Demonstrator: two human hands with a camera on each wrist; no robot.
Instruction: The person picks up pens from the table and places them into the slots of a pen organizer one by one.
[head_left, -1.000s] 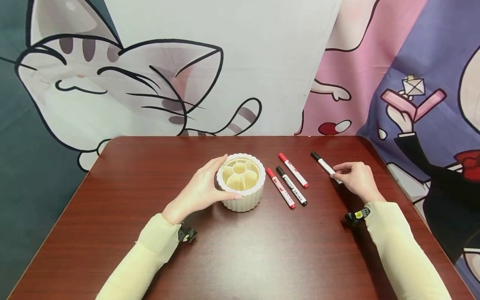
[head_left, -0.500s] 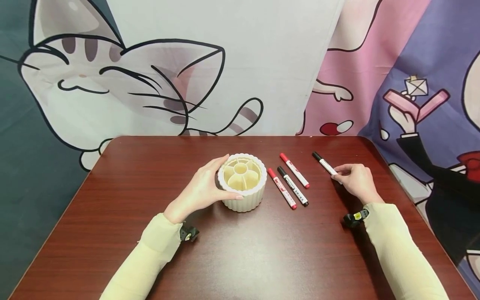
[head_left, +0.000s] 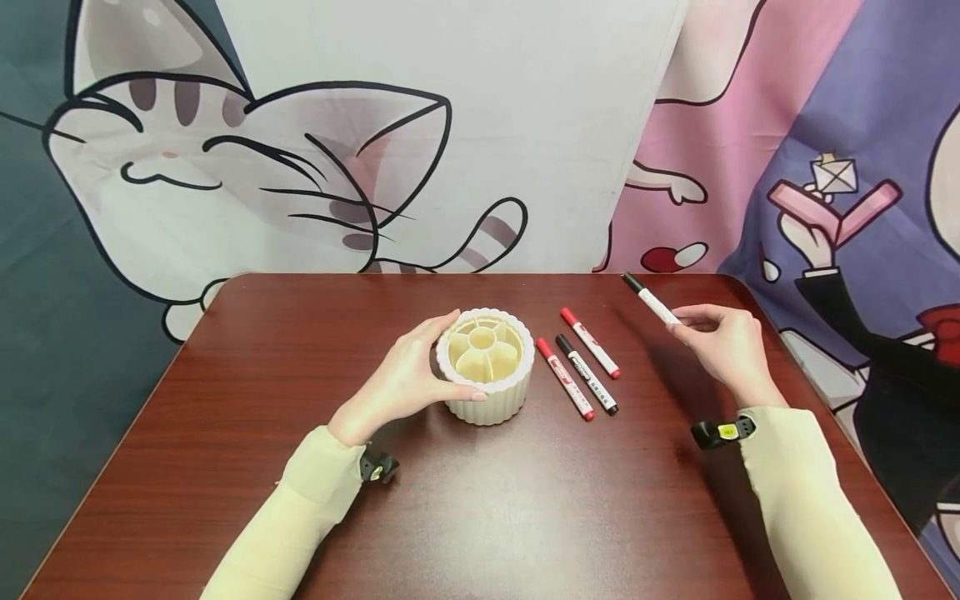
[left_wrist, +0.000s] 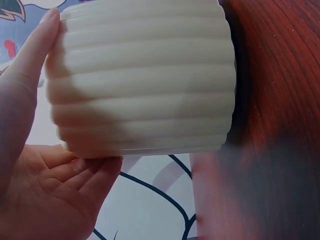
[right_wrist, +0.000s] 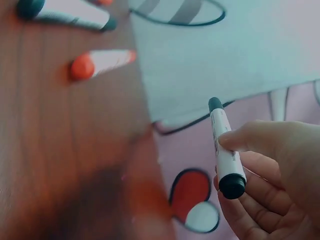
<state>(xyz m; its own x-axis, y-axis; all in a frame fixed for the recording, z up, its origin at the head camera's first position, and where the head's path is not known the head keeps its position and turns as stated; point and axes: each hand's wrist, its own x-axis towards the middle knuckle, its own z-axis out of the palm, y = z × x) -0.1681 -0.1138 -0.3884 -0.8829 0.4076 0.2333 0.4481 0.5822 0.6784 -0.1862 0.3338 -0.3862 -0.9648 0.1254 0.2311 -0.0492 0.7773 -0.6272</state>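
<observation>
My left hand (head_left: 401,375) grips the cream pen holder (head_left: 491,404), a round ribbed pot with a scalloped rim and petal-shaped compartments inside. In the left wrist view its ribbed wall (left_wrist: 150,75) fills the frame, with the thumb on one side and the fingers on the other. My right hand (head_left: 723,346) pinches a black-capped white marker (head_left: 651,300) between thumb and fingers, lifted over the table at the right. The right wrist view shows this marker (right_wrist: 227,145) with its black end facing the camera and the thumb pressing its barrel.
Just right of the pen holder lie a red marker (head_left: 565,378), a black marker (head_left: 587,374) and another red marker (head_left: 590,342), all slanting the same way. They rest on the brown wooden table (head_left: 480,517). A cartoon-printed cloth (head_left: 555,125) hangs behind the table's far edge.
My right hand has raised the black-capped marker off the table, up and slightly away. My left hand stays on the pen holder, which has not moved.
</observation>
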